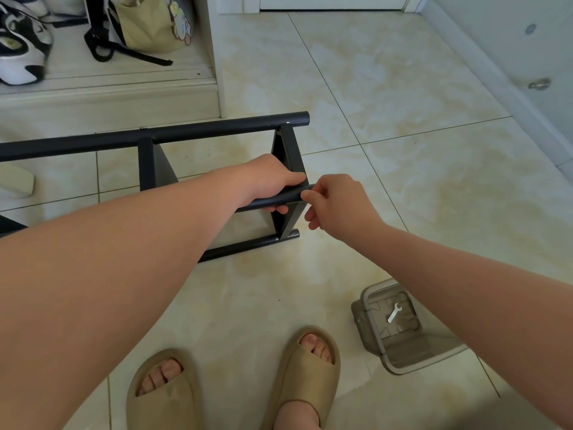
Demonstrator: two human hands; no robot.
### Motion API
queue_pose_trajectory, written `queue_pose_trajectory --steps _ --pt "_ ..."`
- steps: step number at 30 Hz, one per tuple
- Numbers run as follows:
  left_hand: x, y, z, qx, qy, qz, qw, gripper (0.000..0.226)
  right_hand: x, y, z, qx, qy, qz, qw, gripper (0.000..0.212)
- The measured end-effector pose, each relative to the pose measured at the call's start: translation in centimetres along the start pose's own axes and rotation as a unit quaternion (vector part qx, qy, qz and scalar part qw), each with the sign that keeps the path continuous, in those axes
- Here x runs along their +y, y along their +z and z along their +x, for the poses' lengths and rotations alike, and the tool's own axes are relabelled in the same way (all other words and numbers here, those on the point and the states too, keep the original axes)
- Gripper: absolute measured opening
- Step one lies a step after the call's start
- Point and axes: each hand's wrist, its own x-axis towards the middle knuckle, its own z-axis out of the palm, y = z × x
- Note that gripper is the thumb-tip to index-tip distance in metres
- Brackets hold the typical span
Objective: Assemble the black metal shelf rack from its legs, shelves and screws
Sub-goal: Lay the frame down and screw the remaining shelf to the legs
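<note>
Lying on its side on the tiled floor (403,181), the half-built black shelf rack (286,150) sits just ahead of the person's slippers (305,367). The left hand (273,181) is curled round its raised leg (263,202) near the end shelf, while the right hand (338,206) pinches that leg's tip between thumb and forefinger (307,197); whether a screw sits there is hidden. Should the left grip loosen, the leg would likely twist off its hole and cross-thread the fastener. A small wrench (394,312) lies in a clear plastic bin (359,324) nearby.
</note>
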Motion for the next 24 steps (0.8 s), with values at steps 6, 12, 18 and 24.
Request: queue_pose_trajectory --steps 6,12,18,24 --pt "0.0 0.0 0.0 -0.001 0.000 0.001 1.000 0.040 -0.5 -0.2 0.2 -0.001 -0.065 -0.132 0.989 0.016" --pt "-0.1 -0.1 0.2 -0.004 0.001 0.000 1.000 0.039 -0.3 -0.2 0.4 0.010 -0.035 -0.064 0.997 0.021" --pt "-0.2 -0.1 0.4 -0.003 0.001 0.004 1.000 0.038 0.0 0.1 0.4 -0.004 -0.038 -0.058 0.998 0.032" --pt "-0.3 -0.1 0.6 -0.008 -0.007 -0.009 1.000 0.036 0.5 0.0 0.5 0.013 -0.013 -0.012 1.000 0.027"
